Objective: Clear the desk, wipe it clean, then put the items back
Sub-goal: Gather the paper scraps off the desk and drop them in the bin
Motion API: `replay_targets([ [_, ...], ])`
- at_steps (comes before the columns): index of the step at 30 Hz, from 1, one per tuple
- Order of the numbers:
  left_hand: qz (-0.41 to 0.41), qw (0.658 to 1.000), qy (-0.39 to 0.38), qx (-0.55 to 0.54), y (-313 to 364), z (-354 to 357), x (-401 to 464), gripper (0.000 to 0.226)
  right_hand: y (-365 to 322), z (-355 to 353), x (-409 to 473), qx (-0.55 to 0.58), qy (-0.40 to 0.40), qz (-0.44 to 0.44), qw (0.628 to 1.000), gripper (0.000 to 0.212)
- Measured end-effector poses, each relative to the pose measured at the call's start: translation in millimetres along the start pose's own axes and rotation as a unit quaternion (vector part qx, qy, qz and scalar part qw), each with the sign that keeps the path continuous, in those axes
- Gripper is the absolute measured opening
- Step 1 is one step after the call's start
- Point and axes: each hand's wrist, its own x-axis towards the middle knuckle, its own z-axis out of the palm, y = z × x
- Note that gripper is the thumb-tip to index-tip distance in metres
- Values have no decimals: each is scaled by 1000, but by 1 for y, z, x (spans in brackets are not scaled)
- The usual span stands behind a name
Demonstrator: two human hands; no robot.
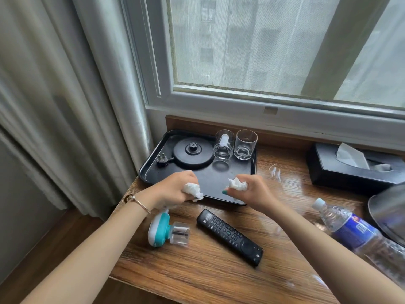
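**Tissue in both hands, desk not yet cleared**

The task looks to be at an early stage. The wooden desk (197,273) still carries most of its load: a black tray (219,183) with a kettle base (192,153) and two glasses (234,145) at the back, a remote control (230,235) and a teal-and-white plug-in device (164,231) lying near the front edge, a water bottle (350,227) on its side to the right, and a black tissue box (350,167) under the window. Clearing, wiping and returning the items all appear to remain.

The left hand (175,189) is clenched around a crumpled wad of white tissue (192,189), held just above the tray's near edge. The right hand (252,191) likewise grips a second wad (237,184), fingers curled tight round it. The two hands are close together but apart.
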Motion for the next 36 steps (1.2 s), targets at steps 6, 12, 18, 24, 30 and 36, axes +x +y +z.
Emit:
replay_targets([
  [6, -52, 994, 63, -79, 43, 6, 3, 27, -26, -14, -19, 3, 23, 14, 1000, 36],
  [12, -44, 981, 58, -179, 70, 21, 4, 16, -43, -40, -75, 31, 56, 91, 994, 31],
  [18, 12, 971, -36, -237, 113, 62, 14, 30, -33, -58, -149, 76, 153, 181, 969, 24],
  [24, 74, 939, -116, -314, 191, 110, 24, 55, -26, -99, -223, 49, 220, 194, 955, 26],
  [30, 85, 918, -167, -350, 299, 180, 25, 22, -10, -165, -328, 34, 299, 207, 931, 29],
  [36, 121, 895, -224, -367, 421, 278, 26, 39, 16, -222, -465, 59, 341, 268, 899, 27],
])
